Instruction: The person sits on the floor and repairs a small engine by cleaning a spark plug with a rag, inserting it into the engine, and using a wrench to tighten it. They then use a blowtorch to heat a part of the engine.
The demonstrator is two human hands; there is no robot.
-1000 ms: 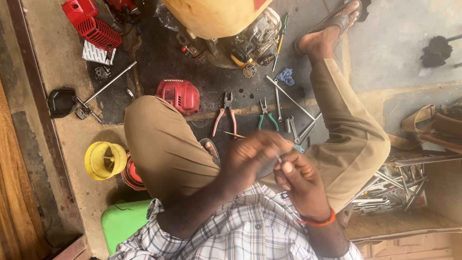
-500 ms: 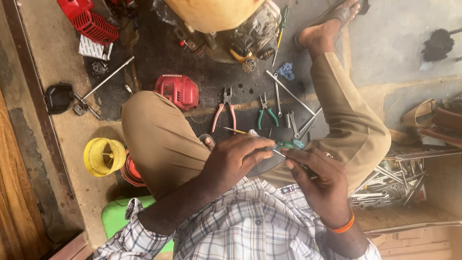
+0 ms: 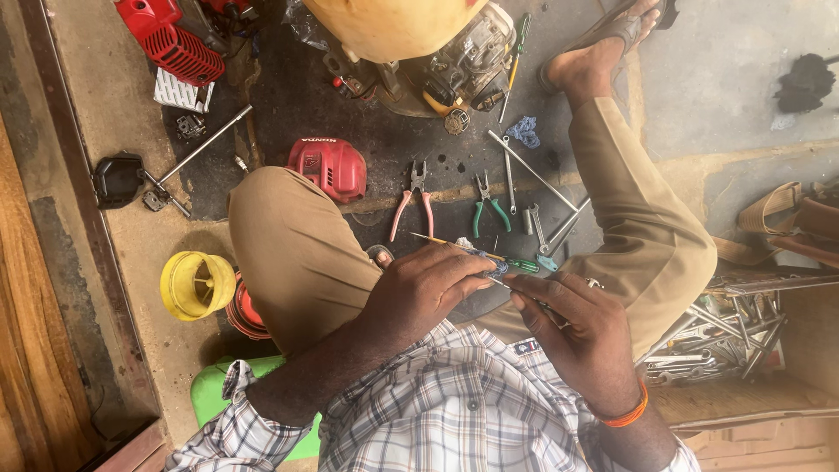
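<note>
Now left hand (image 3: 428, 293) grip pinches small bluish part (image 3: 486, 260); right hand (image 3: 581, 336) grips thin metal tool (image 3: 524, 295).

You are looking down at a bare concrete floor (image 3: 114, 96), sandy-grey at the edges. A dark, oil-stained patch (image 3: 306, 105) covers its centre. A raised concrete kerb (image 3: 752, 153) crosses the right side, with a smoother grey slab beyond it. Along the left edge runs a dark metal strip (image 3: 74, 175), with brown wooden boarding (image 3: 26, 350) outside it. At lower right, a wooden ledge (image 3: 743, 398) adjoins the floor. Lighting is even, soft daylight, with shallow shadows only.
</note>
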